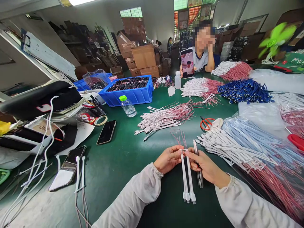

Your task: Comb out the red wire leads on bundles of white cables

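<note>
Together my hands hold a small bundle of white cables (184, 177) above the green table. White connectors hang at its lower end, and thin pink wires stick out at the top. My left hand (169, 158) is closed, pinching the bundle's upper part between thumb and fingers. On the other side, my right hand (206, 166) pinches the same spot with its thumb. A slim dark and silver tool (199, 180) rests upright in that hand's fingers; its kind is unclear. A thin white strip (183, 149) crosses the cables at the fingertips.
Heaps of white cables (163, 118) lie ahead, more (235, 145) at the right beside orange-handled scissors (206, 123). A phone (106, 132), a bottle (128, 106) and a blue bin (129, 95) stand left. Opposite, a person (201, 60) holds up a phone (187, 63).
</note>
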The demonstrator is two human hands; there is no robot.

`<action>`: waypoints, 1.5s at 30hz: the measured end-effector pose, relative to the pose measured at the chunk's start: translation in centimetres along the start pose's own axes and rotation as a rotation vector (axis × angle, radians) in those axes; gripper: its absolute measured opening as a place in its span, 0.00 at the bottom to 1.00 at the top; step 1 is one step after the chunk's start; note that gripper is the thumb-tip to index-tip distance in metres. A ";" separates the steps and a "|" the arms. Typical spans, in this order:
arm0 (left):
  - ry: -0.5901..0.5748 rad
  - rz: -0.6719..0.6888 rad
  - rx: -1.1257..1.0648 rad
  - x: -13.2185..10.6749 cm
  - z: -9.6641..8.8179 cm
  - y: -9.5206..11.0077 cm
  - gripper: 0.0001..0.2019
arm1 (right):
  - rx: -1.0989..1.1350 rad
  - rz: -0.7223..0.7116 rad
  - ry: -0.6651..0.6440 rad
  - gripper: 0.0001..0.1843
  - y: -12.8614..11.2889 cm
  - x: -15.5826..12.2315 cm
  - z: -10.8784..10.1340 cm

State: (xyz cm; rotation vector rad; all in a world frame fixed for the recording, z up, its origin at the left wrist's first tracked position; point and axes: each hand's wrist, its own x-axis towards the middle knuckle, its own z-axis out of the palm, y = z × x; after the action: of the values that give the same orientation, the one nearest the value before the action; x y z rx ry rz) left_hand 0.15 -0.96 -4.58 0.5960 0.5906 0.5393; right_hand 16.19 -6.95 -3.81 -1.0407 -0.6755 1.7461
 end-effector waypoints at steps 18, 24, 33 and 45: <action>-0.005 0.070 0.091 0.1 0.2 0.5 0.19 | -0.158 -0.087 0.067 0.14 -0.3 -0.3 0.2; 0.014 0.116 0.104 0.2 0.0 0.4 0.18 | -0.196 -0.114 0.110 0.13 -0.3 -0.4 0.2; 0.054 0.122 0.073 0.3 -0.4 0.5 0.17 | -0.156 -0.146 0.193 0.13 -0.3 -0.3 0.1; 0.064 0.129 0.054 0.3 -0.6 0.5 0.15 | -0.283 -0.243 0.337 0.13 -0.5 -0.4 -0.1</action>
State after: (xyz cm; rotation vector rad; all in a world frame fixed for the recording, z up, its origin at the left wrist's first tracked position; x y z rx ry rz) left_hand -0.20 -0.24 -4.81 0.6729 0.6313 0.6677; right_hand 16.61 -7.11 -3.28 -1.3472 -0.8088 1.2508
